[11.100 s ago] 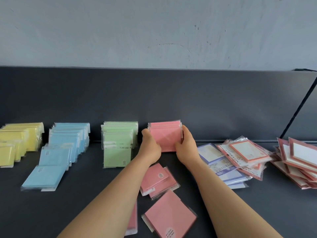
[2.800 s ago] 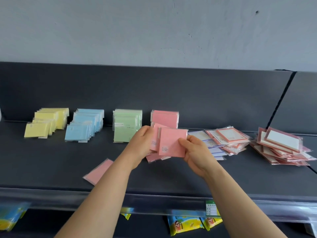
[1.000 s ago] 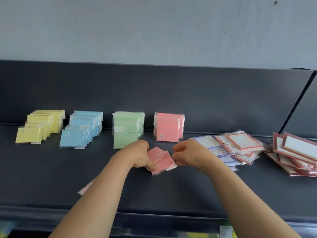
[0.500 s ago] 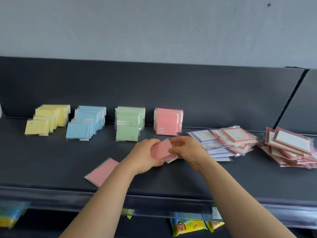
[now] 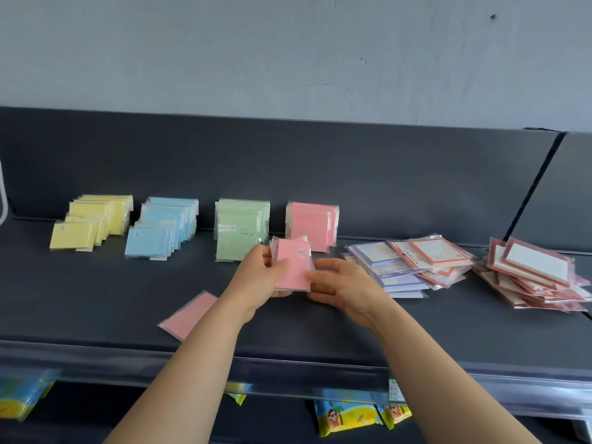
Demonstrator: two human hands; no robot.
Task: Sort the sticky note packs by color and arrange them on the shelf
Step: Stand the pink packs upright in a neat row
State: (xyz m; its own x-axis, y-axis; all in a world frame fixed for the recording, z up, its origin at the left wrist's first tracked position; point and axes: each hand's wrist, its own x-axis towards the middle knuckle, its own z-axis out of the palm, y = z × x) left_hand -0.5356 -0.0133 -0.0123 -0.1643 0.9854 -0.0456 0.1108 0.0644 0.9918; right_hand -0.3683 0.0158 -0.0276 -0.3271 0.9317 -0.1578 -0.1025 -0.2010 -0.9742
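Both hands hold a small bundle of pink sticky note packs (image 5: 293, 265) upright above the dark shelf (image 5: 96, 302). My left hand (image 5: 261, 277) grips its left edge and my right hand (image 5: 341, 285) supports its right and lower side. Behind it, pink packs (image 5: 315, 224) stand in a row against the back panel. To the left stand rows of green packs (image 5: 240, 227), blue packs (image 5: 163, 229) and yellow packs (image 5: 93, 221). One loose pink pack (image 5: 189, 314) lies flat near the shelf's front, left of my left forearm.
Purple-edged and red-edged notepads (image 5: 413, 264) lie heaped to the right, and a second red-edged heap (image 5: 531, 277) sits at the far right. Snack packets (image 5: 349, 416) hang below the shelf's front rail. A grey wall rises behind.
The pink packs gathered low on the shelf have been lifted and turned upright between my hands. The camera view shifted slightly.
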